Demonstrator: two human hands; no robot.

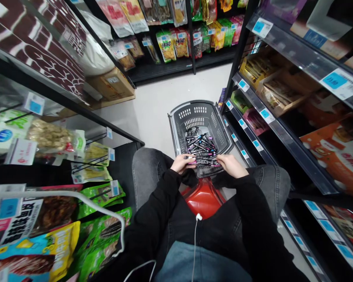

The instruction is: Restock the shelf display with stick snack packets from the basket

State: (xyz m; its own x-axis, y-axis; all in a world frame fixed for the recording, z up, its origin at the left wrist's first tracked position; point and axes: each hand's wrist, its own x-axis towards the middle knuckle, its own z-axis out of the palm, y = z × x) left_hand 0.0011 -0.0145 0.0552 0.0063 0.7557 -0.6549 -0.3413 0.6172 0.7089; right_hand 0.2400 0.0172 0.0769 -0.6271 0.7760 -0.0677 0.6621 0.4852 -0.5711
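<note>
A dark grey shopping basket [204,105] stands on the floor between my knees. Inside lies a jumbled heap of slim black pen-like sticks [200,144] with pink, blue and purple bits. Over the basket's near end, my left hand [182,163] pinches the left end of one or more of these sticks. My right hand [230,163], fingers closed, grips at the right end, so the sticks lie level between both hands. Their exact kind and number are too small to make out. Below the hands, a red glossy piece [204,199] sits between my legs.
Shelves with price tags and packaged snacks [338,152] rise close on the right. Hanging snack bags [51,135] crowd the left, with a cardboard box [114,84] behind. A further shelf [161,70] crosses the aisle's far end. White cables [195,246] hang near my body.
</note>
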